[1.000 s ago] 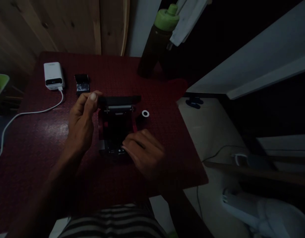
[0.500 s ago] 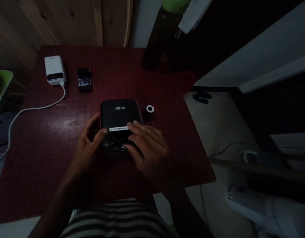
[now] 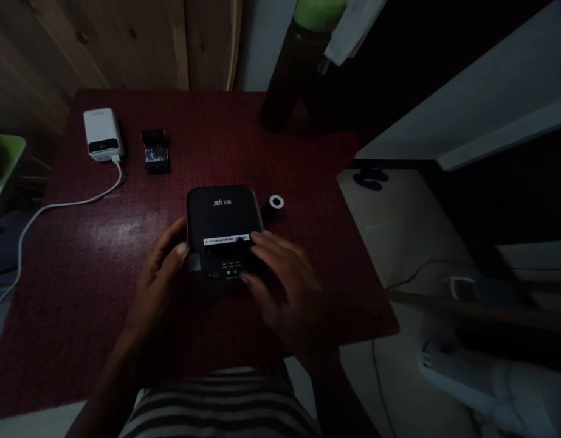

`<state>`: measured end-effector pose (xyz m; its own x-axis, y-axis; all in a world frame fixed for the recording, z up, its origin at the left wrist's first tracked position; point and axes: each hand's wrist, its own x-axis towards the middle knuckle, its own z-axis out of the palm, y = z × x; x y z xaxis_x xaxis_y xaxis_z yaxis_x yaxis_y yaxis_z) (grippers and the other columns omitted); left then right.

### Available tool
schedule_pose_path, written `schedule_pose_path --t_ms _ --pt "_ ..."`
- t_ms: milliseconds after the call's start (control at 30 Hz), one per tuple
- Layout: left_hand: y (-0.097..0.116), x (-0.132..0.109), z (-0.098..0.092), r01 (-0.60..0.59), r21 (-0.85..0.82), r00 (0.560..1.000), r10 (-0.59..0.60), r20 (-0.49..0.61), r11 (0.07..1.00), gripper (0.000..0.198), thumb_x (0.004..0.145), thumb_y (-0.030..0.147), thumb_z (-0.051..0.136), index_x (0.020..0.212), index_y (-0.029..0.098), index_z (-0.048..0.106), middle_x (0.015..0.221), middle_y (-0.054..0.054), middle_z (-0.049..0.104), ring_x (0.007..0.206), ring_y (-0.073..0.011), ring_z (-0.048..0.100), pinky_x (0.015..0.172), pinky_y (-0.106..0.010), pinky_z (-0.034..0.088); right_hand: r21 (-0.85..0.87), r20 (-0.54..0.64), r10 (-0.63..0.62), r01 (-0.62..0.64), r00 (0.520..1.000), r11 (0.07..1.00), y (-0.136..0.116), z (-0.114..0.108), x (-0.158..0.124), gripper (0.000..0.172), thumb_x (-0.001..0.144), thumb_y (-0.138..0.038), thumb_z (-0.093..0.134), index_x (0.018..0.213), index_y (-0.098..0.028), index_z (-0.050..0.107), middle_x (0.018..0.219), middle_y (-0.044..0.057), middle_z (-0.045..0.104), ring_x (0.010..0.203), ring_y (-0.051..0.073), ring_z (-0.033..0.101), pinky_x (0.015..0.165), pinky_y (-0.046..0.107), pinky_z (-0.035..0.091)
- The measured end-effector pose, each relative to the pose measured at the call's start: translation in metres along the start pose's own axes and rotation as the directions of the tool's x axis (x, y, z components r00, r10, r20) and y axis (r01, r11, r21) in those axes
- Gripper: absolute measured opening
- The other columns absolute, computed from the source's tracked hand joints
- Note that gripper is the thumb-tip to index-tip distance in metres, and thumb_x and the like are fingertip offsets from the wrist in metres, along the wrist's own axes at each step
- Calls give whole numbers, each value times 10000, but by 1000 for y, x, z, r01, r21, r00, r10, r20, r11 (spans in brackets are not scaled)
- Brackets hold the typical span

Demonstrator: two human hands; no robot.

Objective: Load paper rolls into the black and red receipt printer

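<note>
Near the counter's [image 3: 70, 316] far left corner I have a white power bank [image 3: 102, 131] with a white cable [image 3: 65, 205] running off the left edge; just right of it lies a small dark roll [image 3: 155, 152] with a glossy strip.

For steadying, I'd brace my left hand [image 3: 159, 277] flat against the compact black printer's [image 3: 223, 216] side, adding little squeeze. The hand reaches in from the near edge, fingers curved along that side, thumb at the front left; its grip is loose, thumb and fingers parted.

The printer lies flat mid-counter, lid down, button panel [image 3: 223, 271] toward the near edge.

With my right hand [image 3: 287, 283] I'd press evenly and hold the thumb clear of the buttons. It comes in slanted, grip open, fingertips over the lid's front right corner, thumb low by the panel; whether it presses, I can't tell.

A white-ended roll [image 3: 275, 205] sits just beside the printer's right side, and a green-capped bottle [image 3: 287, 79] stands by the far right corner.
</note>
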<state>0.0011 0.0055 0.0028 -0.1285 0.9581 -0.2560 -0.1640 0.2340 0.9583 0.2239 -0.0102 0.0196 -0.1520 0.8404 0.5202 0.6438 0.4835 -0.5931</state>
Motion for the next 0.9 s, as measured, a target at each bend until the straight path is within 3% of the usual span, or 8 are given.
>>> schedule_pose_path --t_ms 133,300,367,500,900 --pt "0 -10 -5 11 9 1000 -11 5 1000 604 950 403 907 1539 350 787 1616 -81 758 1477 -362 733 1072 -423 674 83 -112 234 -226 966 971 7 2 -31 329 1129 -304 702 1458 -303 714 1415 105 855 1332 298 814 1092 530 703" --pt "7 -10 0 -19 105 999 22 -27 994 552 948 347 868 1497 336 813 1593 -82 769 1562 -392 668 1073 -440 685 112 13 411 -409 912 906 13 25 -66 576 1122 -515 675 1628 -252 592 1443 166 821 1271 340 833 1018 514 722" --pt "9 -11 2 -26 130 999 30 -28 991 552 957 366 866 1504 334 804 1617 -82 753 1611 -395 623 1105 -445 676 93 55 428 -432 902 897 14 37 -73 624 1103 -556 693 1621 -227 586 1391 177 825 1279 365 825 1035 540 715" --pt "13 -14 6 23 107 999 -19 -35 994 594 974 410 854 1555 327 757 1644 -90 732 1539 -372 688 1134 -464 665 66 8 424 -423 906 904 18 52 -77 464 1121 -524 669 1468 -216 669 1275 178 834 1224 371 828 1020 562 713" --pt "15 -11 15 64 29 997 -63 -43 998 574 917 343 813 1487 301 760 1555 -103 778 1436 -373 751 1069 -488 681 18 -49 346 -345 937 938 25 56 -78 422 1154 -486 619 1497 -243 660 1134 132 825 1187 383 837 941 557 734"
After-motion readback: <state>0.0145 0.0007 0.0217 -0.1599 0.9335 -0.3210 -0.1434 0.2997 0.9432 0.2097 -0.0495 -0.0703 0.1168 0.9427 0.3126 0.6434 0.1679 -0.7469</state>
